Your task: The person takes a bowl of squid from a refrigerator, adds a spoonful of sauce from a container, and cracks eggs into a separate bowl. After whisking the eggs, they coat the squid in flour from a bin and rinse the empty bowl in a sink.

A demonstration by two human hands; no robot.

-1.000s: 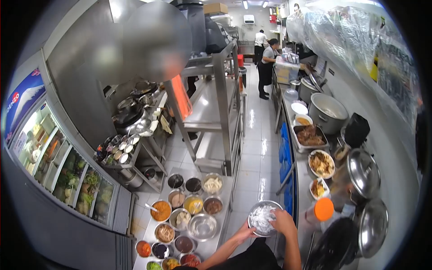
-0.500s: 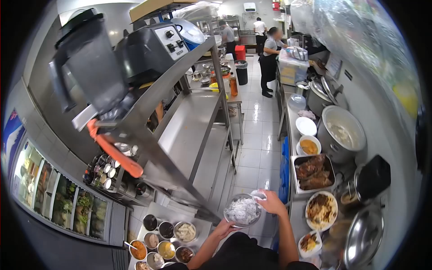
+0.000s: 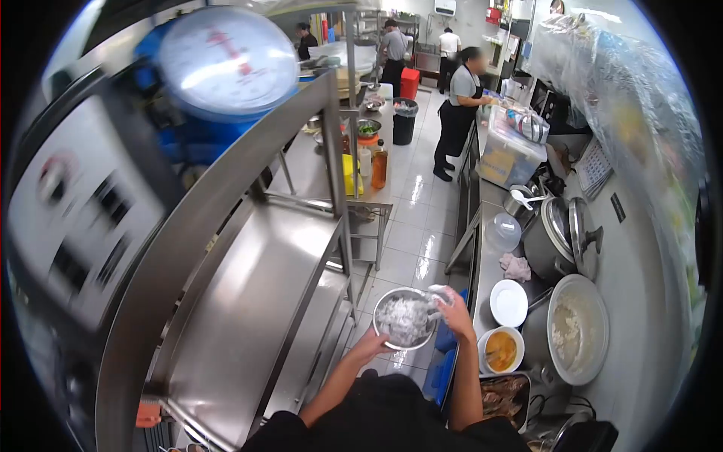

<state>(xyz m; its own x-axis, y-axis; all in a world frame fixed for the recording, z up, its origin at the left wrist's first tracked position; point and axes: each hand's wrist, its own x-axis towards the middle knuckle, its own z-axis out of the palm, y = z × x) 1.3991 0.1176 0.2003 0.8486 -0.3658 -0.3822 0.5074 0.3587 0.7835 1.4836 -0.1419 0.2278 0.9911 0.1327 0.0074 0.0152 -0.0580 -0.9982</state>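
Observation:
A round metal bowl (image 3: 376, 322) holds white, powdery-looking clumps (image 3: 407, 318) in front of my body, over the aisle floor. My left hand (image 3: 372, 344) grips the bowl by its near left rim, its fingers partly hidden under the bowl. At the right rim, my right hand (image 3: 456, 316) has its fingers bent together over the edge. Its fingertips look whitish, and whatever lies between them is blurred, so I cannot make it out.
Steel shelving (image 3: 248, 279) stands close on my left, with a dial scale (image 3: 230, 64) on top. Along the right counter are a large pot (image 3: 578, 331), a bowl of orange food (image 3: 503, 351), white plates (image 3: 509, 303) and a plastic bin (image 3: 512, 147). A person (image 3: 461, 105) stands ahead.
My view has moved forward along the aisle, past the blender and the small pots at the left. The bowl has come along in my left hand; my right hand stays at its right rim.

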